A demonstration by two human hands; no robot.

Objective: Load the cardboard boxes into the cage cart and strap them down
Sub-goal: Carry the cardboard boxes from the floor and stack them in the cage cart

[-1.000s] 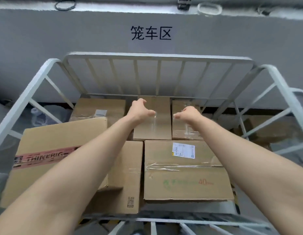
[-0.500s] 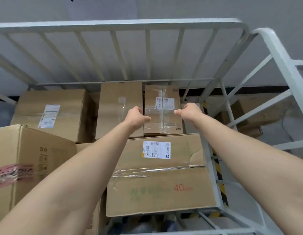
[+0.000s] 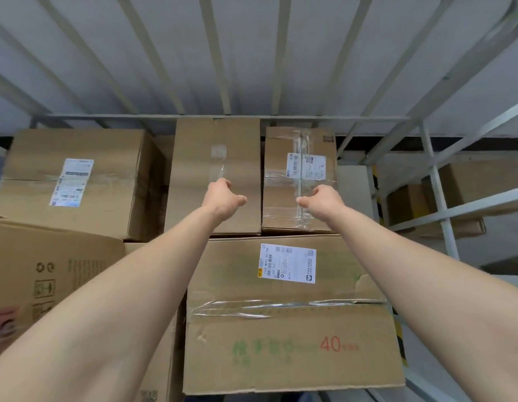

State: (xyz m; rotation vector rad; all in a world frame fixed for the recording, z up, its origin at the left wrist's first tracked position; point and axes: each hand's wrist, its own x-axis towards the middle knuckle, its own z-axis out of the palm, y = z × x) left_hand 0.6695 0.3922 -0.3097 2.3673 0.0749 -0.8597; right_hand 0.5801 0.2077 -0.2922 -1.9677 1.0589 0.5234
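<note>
Several cardboard boxes fill the white metal cage cart (image 3: 228,116). In the back row stand a labelled box (image 3: 78,181), a plain box (image 3: 194,158) and a small taped box (image 3: 283,216). A large box printed "40" (image 3: 281,329) lies in front. My left hand (image 3: 223,200) hovers palm down over the plain box, fingers loosely curled, thumb out. My right hand (image 3: 321,200) hangs the same way over the right edge of the small taped box. Neither hand holds anything that I can see. No strap is in view.
A larger box with red tape (image 3: 43,280) sits at the front left, higher than the others. The cart's barred back wall (image 3: 223,53) stands just behind the back row, and its right side rails (image 3: 437,198) fence off more boxes (image 3: 478,181) outside.
My head has moved forward and down, so the boxes look much closer. Both hands kept their curled pose and now hover over the back row.
</note>
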